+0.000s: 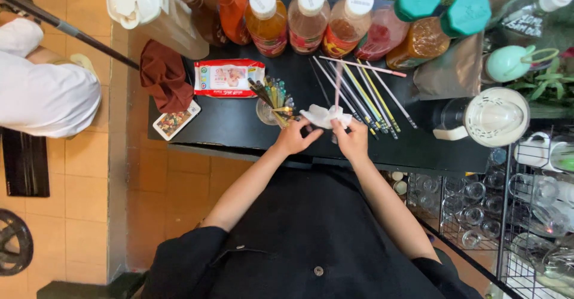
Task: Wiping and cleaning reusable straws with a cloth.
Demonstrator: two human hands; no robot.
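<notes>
Wiping of a pink straw (338, 89) with a white tissue (323, 116) | advice: pinch the tissue snug round the straw, draw it along evenly, keep the straw off the others | left hand (294, 137): fingers closed on the tissue's near edge | right hand (353, 139): pinching tissue and straw's lower end | location: over the black bench (239, 125), beside the cup of straws (272, 104).

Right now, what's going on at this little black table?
A person in black stands at the black table, both hands together over its front edge. The left hand and right hand pinch a white tissue wrapped around a thin pink straw. More straws lie spread out just behind, and a cup of sticks stands by the left hand. Capped bottles line the back.
</notes>
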